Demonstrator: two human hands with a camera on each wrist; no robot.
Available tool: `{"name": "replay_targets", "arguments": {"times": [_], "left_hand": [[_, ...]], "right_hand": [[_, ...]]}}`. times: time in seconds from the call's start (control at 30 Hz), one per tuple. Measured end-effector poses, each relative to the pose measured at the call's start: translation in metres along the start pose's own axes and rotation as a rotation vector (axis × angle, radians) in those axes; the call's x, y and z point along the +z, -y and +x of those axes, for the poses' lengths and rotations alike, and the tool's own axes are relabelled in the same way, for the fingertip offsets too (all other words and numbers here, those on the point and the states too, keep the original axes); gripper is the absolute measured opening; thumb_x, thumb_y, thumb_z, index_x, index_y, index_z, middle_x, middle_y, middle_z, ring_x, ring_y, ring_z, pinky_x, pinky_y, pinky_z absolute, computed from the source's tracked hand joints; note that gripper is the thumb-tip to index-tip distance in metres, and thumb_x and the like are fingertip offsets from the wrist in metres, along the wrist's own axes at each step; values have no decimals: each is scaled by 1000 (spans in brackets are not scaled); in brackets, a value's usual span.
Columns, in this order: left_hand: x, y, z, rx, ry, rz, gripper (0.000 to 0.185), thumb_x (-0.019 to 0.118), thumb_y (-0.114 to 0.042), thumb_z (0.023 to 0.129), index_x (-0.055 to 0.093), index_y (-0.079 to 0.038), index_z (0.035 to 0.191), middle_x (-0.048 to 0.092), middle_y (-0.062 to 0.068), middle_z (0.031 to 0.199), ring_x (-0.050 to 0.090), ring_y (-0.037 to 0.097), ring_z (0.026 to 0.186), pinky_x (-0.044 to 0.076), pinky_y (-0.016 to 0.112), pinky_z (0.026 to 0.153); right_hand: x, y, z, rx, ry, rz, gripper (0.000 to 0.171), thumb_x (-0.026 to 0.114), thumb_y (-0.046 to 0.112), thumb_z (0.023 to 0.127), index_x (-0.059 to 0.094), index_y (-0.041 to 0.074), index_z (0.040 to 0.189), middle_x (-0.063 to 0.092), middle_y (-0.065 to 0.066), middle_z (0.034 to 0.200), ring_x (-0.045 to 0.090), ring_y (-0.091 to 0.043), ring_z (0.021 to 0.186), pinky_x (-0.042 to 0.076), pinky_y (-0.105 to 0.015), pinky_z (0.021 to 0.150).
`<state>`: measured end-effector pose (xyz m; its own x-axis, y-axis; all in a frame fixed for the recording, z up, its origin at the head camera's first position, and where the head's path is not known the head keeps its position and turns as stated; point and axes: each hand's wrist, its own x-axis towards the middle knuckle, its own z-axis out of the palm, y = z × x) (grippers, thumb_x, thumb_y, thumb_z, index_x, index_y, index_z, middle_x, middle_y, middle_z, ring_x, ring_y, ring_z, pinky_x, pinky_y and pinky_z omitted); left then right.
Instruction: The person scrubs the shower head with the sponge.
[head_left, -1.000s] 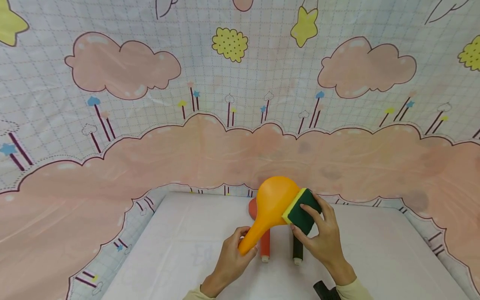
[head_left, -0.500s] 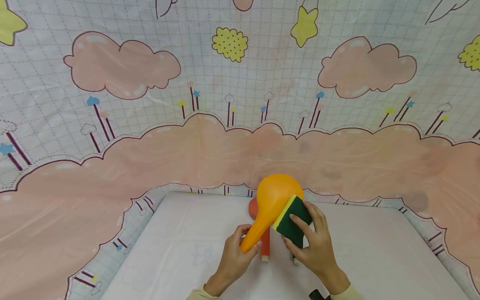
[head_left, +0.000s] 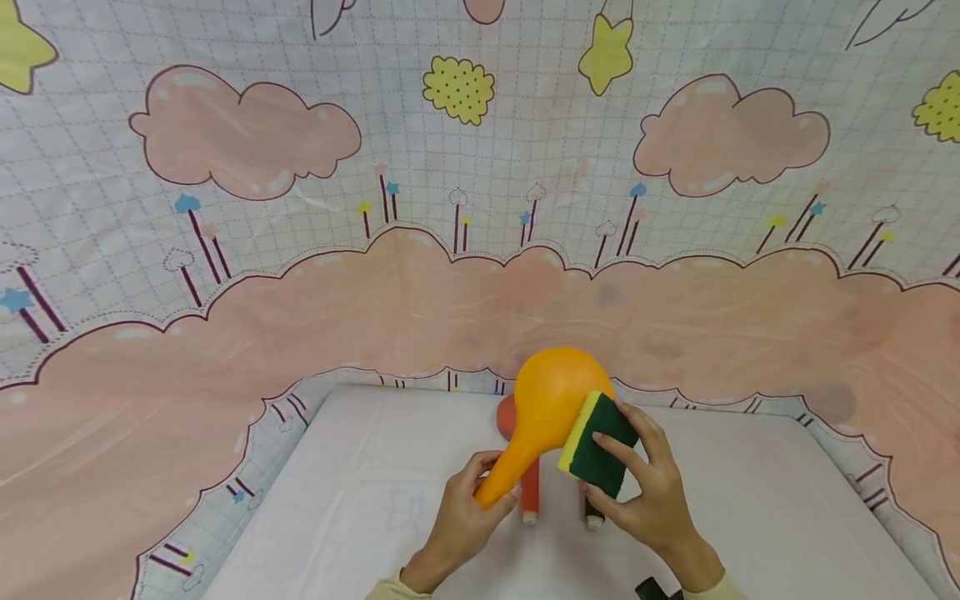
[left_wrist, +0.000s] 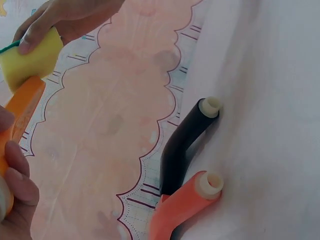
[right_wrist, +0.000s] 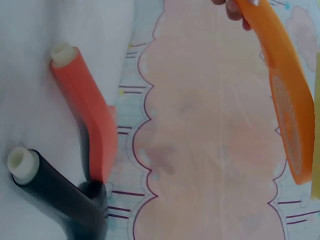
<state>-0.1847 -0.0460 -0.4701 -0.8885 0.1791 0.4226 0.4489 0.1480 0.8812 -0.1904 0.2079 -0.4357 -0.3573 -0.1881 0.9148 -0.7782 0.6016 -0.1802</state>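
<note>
From the head view, the left hand (head_left: 461, 521) has its fingers curled round the handle of an orange plastic ladle (head_left: 543, 412), holding it raised above the white worktop (head_left: 360, 500) with its bowl tilted away from the person. The right hand (head_left: 648, 492) grips a yellow-and-green scouring sponge (head_left: 596, 446), yellow face pressed against the ladle's bowl, fingers lying across the green back. Beneath them lie a red ladle (head_left: 528, 487) and a black ladle (head_left: 595, 512) side by side.

The left wrist view shows the sponge's yellow foam touching the orange ladle's edge, a thumb on it; the black and red handles cross on the worktop.

The right wrist view shows the orange ladle edge-on, fingertips (right_wrist: 232, 7) at its handle
</note>
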Motion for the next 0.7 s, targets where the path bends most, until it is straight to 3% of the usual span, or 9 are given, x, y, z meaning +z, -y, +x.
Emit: {"name": "replay_targets", "arguments": {"times": [0.27,0.4,0.5,0.7], "left_hand": [[-9,3,-5,77,58,65,37,74,-14,87,59,-11,120,70,8,107,64,5,78,56,23,70],[-12,5,-7,92,77,97,38,74,-11,86,59,-12,120,70,6,105,65,5,78,57,23,71],[-14,7,-9,108,83,114,38,74,-13,85,59,-13,120,70,4,104,64,5,77,56,24,69],[-17,9,-12,155,96,122,39,74,-13,85,58,-12,121,69,3,102,64,4,76,56,24,68]], "right_hand": [[-14,-10,2,70,31,36,56,64,57,87,70,8,115,48,-27,142,42,-20,135,33,-13,110],[-21,-14,3,128,70,83,51,82,35,77,68,8,118,45,-24,146,42,-16,136,36,-10,106],[-25,-16,4,177,101,99,61,87,9,62,67,8,119,44,-23,147,42,-11,136,37,-9,103],[-29,-20,6,236,113,143,67,85,-4,57,66,6,120,44,-23,147,43,-7,133,39,-8,101]]}}
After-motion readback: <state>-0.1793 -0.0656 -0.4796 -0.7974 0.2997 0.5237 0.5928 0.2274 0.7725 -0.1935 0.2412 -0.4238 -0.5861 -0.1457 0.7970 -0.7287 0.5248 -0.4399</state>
